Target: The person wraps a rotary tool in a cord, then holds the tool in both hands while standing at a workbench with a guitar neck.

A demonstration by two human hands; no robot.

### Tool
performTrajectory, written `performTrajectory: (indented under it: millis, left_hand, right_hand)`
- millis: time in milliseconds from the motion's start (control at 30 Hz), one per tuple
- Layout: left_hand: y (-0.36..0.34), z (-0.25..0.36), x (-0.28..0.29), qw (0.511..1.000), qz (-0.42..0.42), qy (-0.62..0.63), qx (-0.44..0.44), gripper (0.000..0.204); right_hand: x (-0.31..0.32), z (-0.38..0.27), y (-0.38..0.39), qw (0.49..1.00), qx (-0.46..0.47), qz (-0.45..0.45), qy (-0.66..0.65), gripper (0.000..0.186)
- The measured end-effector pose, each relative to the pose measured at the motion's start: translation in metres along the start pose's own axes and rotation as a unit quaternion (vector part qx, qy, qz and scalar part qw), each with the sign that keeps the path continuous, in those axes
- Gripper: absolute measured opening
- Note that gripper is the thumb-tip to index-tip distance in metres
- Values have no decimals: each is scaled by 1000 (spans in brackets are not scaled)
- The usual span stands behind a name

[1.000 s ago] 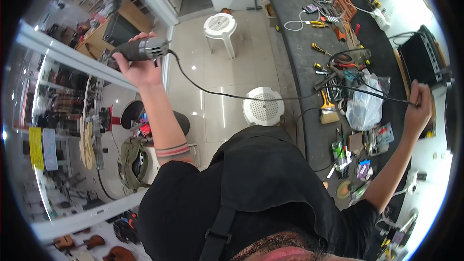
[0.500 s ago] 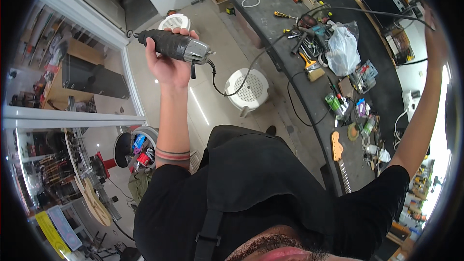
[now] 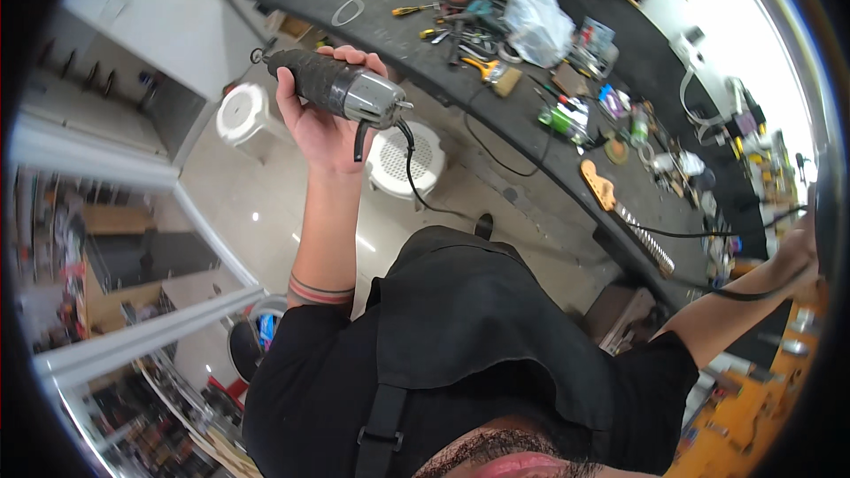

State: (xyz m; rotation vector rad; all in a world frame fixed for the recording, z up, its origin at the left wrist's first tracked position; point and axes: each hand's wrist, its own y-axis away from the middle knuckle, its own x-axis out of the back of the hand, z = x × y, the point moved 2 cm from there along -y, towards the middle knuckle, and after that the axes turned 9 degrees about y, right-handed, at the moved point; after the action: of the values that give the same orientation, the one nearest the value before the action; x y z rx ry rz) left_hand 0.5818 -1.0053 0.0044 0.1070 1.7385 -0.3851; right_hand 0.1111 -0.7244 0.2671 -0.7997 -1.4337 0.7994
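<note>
My left hand [image 3: 332,128] is raised in front of me, wrapped round a corded rotary tool [image 3: 332,87] with a black grip and a grey rear end. A small ring-shaped piece shows at its tip. From its rear the black power cord [image 3: 412,168] hangs down. At the far right, my right hand [image 3: 804,235] is stretched out by the dark rim of the view. Black cord runs through the air to it and appears to be gripped there, though the fingers are mostly hidden.
A long dark workbench [image 3: 398,40] carries a white plastic bag [image 3: 536,22], a brush [image 3: 496,76], a guitar neck [image 3: 611,193] and scattered tools. Two white stools [image 3: 243,115] stand on the floor. Glass-paned framing [image 3: 142,336] lies at left, and an orange tool board [image 3: 753,407] at lower right.
My view has turned to the right. My right hand has come down from the upper right, and the cord stretched to it has shifted along. My left hand keeps hold of the rotary tool.
</note>
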Motion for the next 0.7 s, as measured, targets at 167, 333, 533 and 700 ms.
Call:
performTrajectory:
  millis: [167,333,533,700]
  left_hand:
    - [-14,-96,11,986,-22,17,167,43]
    - [5,-198,22,937,-94,-94,322,53]
    - [76,-334,31,850,-24,-150,505,70]
    - [142,-442,23,791,-32,-128,597,75]
  right_hand:
    - [-7,-71,116,924,-214,-310,-61,16]
    - [-5,-67,264,800,-363,-422,-223,37]
    - [-51,-46,489,717,-414,-559,-45,45]
    - [-76,-37,565,698,-449,-554,56,69]
